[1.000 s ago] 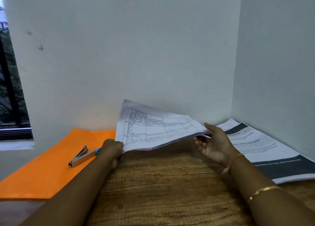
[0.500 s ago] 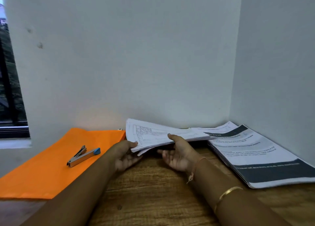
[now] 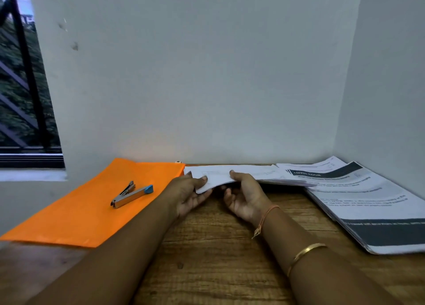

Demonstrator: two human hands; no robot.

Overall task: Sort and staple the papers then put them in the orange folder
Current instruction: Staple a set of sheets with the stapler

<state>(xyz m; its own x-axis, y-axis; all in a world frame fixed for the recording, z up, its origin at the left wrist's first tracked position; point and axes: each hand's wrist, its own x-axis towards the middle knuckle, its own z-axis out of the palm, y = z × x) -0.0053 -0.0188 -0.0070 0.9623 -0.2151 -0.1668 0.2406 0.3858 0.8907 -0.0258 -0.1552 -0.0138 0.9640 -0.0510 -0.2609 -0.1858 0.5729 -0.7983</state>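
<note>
A thin stack of white printed papers [image 3: 250, 174] is held almost flat just above the wooden table, near the back wall. My left hand [image 3: 188, 194] grips its near left corner, thumb on top. My right hand [image 3: 243, 195] holds the near edge a little to the right, thumb on top and fingers underneath. The orange folder [image 3: 76, 210] lies flat on the left. On it rests a silver stapler [image 3: 131, 195] with a blue end.
A second pile of printed sheets with dark bands [image 3: 368, 203] lies at the right, against the side wall. White walls close the back and right. A window [image 3: 20, 86] is at the far left. The wooden table [image 3: 207, 258] shows between my arms.
The held papers have come down from a raised, tilted pose to nearly flat over the table. My right hand slid left along the edge, closer to my left hand.
</note>
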